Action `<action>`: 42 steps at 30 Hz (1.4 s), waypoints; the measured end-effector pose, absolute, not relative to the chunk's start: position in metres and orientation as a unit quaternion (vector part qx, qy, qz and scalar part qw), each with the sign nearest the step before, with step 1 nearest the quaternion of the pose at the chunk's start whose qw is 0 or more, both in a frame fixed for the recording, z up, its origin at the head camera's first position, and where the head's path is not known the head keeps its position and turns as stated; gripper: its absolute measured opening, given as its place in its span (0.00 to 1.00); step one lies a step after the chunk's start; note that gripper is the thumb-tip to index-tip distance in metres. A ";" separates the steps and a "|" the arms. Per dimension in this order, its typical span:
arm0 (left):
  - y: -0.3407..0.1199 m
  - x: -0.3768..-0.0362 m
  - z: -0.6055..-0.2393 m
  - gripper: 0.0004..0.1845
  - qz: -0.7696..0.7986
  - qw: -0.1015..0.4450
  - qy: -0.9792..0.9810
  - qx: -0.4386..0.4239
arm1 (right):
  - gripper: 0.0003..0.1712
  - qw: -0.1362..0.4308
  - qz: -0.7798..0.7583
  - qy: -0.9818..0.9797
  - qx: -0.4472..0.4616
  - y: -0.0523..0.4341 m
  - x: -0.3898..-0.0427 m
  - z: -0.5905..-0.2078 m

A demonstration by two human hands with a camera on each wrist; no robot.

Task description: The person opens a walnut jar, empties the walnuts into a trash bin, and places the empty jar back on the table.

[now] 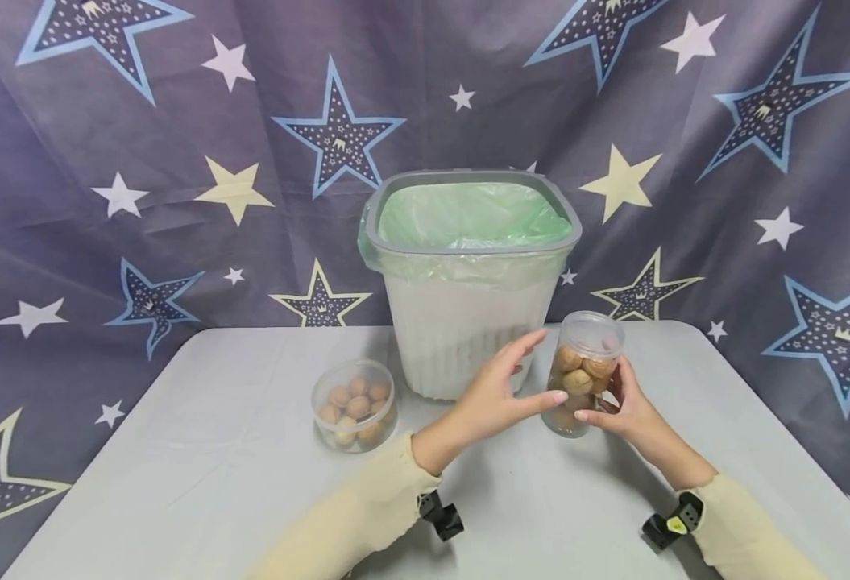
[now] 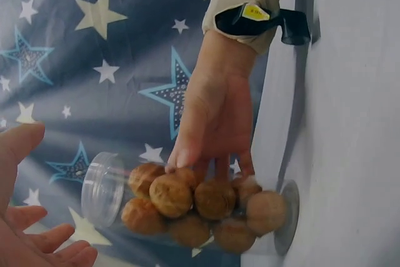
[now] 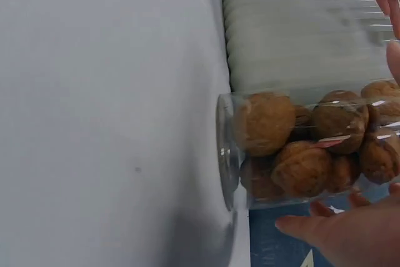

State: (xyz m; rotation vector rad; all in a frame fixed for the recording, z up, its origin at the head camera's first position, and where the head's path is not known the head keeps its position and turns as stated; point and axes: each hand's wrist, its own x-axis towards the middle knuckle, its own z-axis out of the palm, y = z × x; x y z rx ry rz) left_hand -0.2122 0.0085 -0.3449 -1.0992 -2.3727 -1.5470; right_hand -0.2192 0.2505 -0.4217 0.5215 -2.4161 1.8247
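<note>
A tall clear jar (image 1: 575, 383) of walnuts (image 2: 171, 196) stands upright on the table, between the two hands. Beside its right side is my right hand (image 1: 631, 407), thumb and fingers spread in a loose curve with the fingertips right at the wall; a small gap shows under the lowest finger (image 3: 294, 224) in the right wrist view. My left hand (image 1: 493, 395) reaches in from the left, fingers stretched and thumb apart, its thumb tip overlapping the jar's edge in the head view. Neither hand grips anything.
A white waste bin (image 1: 461, 322) with a grey rim and a green bag liner (image 1: 468, 213) stands at the back, behind the left hand. To the left sits a short round clear tub (image 1: 355, 407) with several walnuts. A star-patterned cloth (image 1: 178, 97) hangs behind the table (image 1: 214, 475).
</note>
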 end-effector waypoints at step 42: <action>0.073 -0.224 -0.363 0.44 -0.614 0.033 -0.749 -0.244 | 0.42 0.015 0.599 -0.793 0.115 0.246 -0.226 -0.441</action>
